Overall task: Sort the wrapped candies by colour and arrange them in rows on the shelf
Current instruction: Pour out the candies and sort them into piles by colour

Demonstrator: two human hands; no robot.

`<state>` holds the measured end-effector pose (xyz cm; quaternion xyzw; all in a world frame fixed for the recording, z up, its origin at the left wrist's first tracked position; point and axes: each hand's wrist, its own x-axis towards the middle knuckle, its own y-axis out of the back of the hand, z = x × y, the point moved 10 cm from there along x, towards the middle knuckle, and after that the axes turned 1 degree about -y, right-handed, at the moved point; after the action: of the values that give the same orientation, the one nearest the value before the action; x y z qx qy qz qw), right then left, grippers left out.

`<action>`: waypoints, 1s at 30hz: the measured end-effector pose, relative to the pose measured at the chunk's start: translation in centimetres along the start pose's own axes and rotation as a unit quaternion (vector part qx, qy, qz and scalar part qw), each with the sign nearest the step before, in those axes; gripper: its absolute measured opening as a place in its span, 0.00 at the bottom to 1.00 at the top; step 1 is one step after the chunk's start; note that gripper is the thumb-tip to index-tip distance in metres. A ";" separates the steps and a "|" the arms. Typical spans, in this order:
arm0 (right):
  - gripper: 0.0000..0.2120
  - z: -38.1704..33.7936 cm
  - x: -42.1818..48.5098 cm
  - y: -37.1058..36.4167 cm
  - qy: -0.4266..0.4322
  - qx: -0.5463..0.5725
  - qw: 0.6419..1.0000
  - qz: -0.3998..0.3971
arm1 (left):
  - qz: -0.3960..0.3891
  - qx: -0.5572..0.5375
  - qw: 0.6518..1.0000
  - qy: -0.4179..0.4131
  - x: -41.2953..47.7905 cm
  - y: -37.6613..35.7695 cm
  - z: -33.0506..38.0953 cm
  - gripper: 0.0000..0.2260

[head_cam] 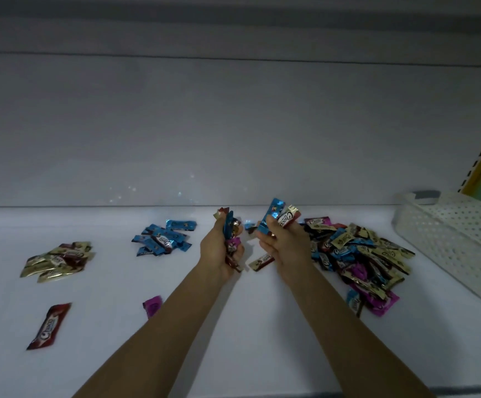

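Both hands are raised over the white shelf (104,363). The left hand (220,255) grips a bunch of wrapped candies (229,225), blue, purple and red. The right hand (284,248) pinches a blue candy (273,214) and a red-and-gold one (288,218). Just right of the right hand lies the mixed heap (362,259). Left of the hands sit a blue pile (161,239) and, farther left, a gold pile (57,261). Nearer lie a single red candy (49,326) and a purple candy (152,305). A white perforated basket (463,239) stands at the right.
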<state>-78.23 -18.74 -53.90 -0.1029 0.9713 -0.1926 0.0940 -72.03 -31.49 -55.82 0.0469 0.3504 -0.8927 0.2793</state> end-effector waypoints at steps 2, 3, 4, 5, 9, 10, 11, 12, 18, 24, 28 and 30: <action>0.07 0.7 -0.4 -1.6 0.007 -0.057 0.998 -0.007 | -0.001 -0.005 1.000 -0.006 -0.9 1.7 1.7 0.15; 0.07 1.0 -0.6 -2.4 0.011 -0.086 0.996 -0.009 | 0.000 -0.009 1.000 -0.005 -1.5 2.5 2.5 0.15; 0.07 1.5 -0.8 -3.4 0.016 -0.109 0.994 -0.013 | -0.002 -0.016 1.000 -0.009 -2.0 3.5 3.5 0.14; 0.07 2.2 -0.9 -4.6 0.018 -0.129 0.991 -0.019 | -0.005 -0.021 1.000 -0.015 -2.7 4.5 4.5 0.14; 0.07 5.5 -1.4 -10.4 0.004 -0.238 0.969 -0.069 | 0.021 0.003 0.997 -0.069 -5.5 10.0 9.1 0.12; 0.07 6.2 -1.4 -11.9 0.004 -0.265 0.960 -0.086 | 0.036 0.013 0.996 -0.082 -6.3 11.4 10.2 0.12; 0.08 6.8 -1.3 -13.4 0.009 -0.290 0.952 -0.099 | 0.055 0.019 0.994 -0.095 -7.0 12.9 11.3 0.11; 0.09 7.3 -1.1 -14.7 0.017 -0.316 0.943 -0.106 | 0.074 0.025 0.991 -0.106 -7.7 14.5 12.4 0.10; 0.09 8.5 1.6 -17.5 0.078 -0.481 0.870 -0.076 | 0.151 0.073 0.975 -0.145 -10.5 21.8 16.3 0.09; 0.13 6.7 0.6 -18.5 0.185 -0.526 0.830 -0.020 | 0.171 0.116 0.962 -0.179 -10.8 24.8 18.1 0.13; 0.12 8.1 -3.0 -24.7 0.217 -0.519 0.815 -0.138 | 0.207 0.189 0.934 -0.223 -11.4 27.5 20.3 0.16; 0.10 9.4 -5.1 -27.6 0.189 -0.468 0.839 -0.202 | 0.215 0.219 0.918 -0.252 -12.1 28.8 21.3 0.15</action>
<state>-66.69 -45.84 -50.84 -0.2906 0.9024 0.2542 -0.1915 -44.20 -56.96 -53.78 -0.0459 0.0453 -0.8478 0.5263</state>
